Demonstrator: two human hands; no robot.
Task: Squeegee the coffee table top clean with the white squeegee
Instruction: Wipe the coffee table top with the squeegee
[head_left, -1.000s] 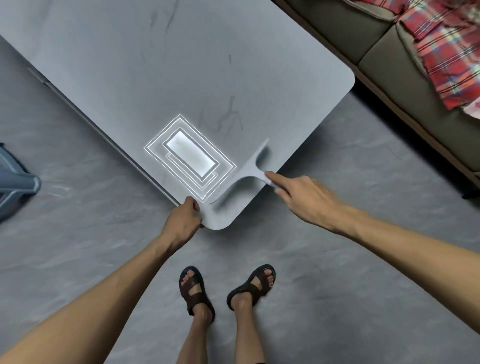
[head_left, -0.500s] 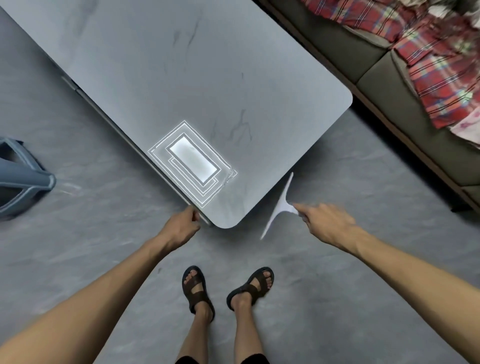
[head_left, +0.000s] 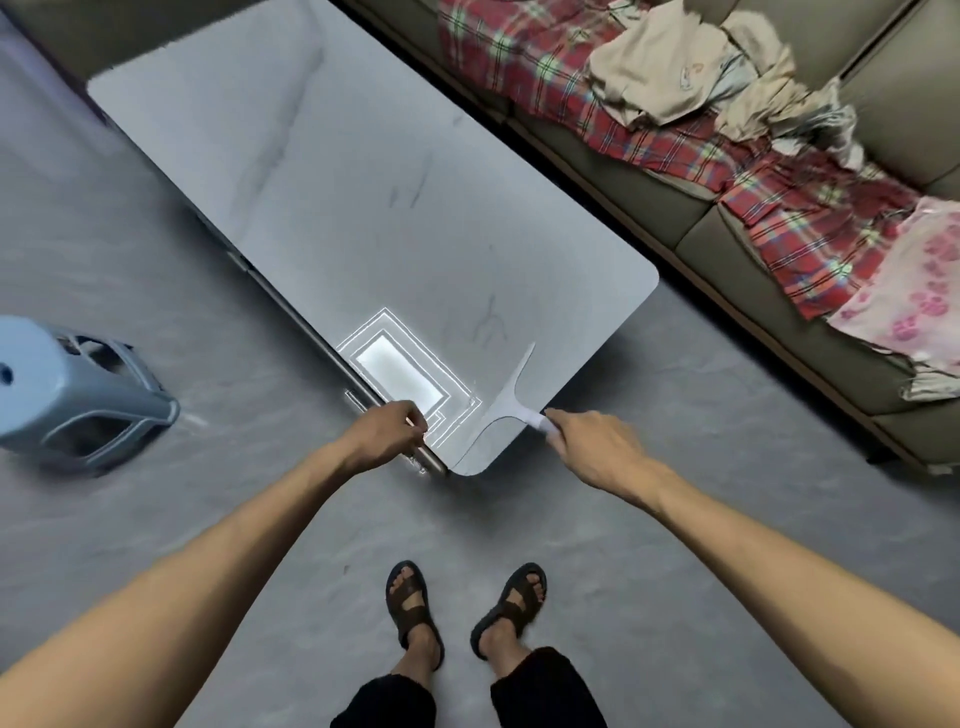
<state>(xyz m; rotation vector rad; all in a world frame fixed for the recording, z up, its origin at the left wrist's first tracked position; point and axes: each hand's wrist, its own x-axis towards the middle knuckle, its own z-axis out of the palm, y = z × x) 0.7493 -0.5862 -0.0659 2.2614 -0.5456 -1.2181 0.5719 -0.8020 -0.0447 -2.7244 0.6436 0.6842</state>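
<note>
The grey marble-look coffee table top (head_left: 363, 208) runs diagonally from the upper left to a rounded near corner. The white squeegee (head_left: 511, 389) lies with its blade on the top close to that near corner. My right hand (head_left: 592, 441) grips its handle just off the table's right edge. My left hand (head_left: 389, 431) holds the table's near long edge, fingers curled over the rim beside a bright ceiling-light reflection (head_left: 402, 376).
An olive sofa (head_left: 727, 234) with a red plaid blanket (head_left: 779, 208) and loose clothes runs along the table's far side. A blue plastic stool (head_left: 67, 395) lies tipped on the grey floor at left. My sandalled feet (head_left: 462, 608) stand just before the table corner.
The squeegee was off the table beyond the corner half a second ago; now its blade is back on the top near the corner. My left hand stays on the edge. The view has tilted up.
</note>
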